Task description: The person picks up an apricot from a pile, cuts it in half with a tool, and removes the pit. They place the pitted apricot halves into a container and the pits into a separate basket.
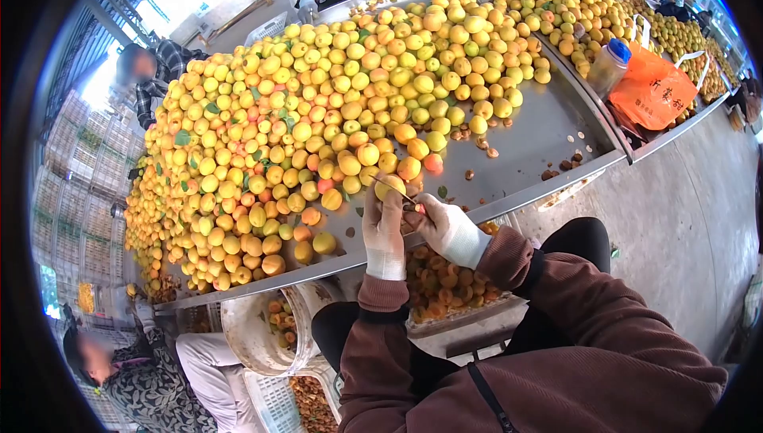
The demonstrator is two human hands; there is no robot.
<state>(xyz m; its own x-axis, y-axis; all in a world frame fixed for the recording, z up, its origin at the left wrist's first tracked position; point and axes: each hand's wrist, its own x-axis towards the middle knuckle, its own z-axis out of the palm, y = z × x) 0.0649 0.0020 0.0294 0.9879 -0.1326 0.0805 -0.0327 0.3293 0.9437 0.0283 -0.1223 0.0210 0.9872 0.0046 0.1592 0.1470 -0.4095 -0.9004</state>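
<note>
Over the near edge of the metal table, my left hand [384, 234], in a pale work glove, is closed around a yellow apricot [389, 187]. My right hand [453, 234], in a matching glove, grips a small knife [419, 208] by its reddish handle. The thin blade lies across the apricot in this view. Just beyond my hands spreads a big heap of yellow-orange apricots [318, 115], with some green leaves among them. Below, between my knees, a crate holds split apricot halves [445, 286], partly hidden by my hands and sleeves.
The steel tabletop [548, 127] carries scattered brown pits [566, 164]. An orange bag [653, 89] and a blue-lidded jar [610, 66] stand to the right. A white bucket [258, 330] and a white crate of pits [311, 403] sit at lower left. Several people work around the table.
</note>
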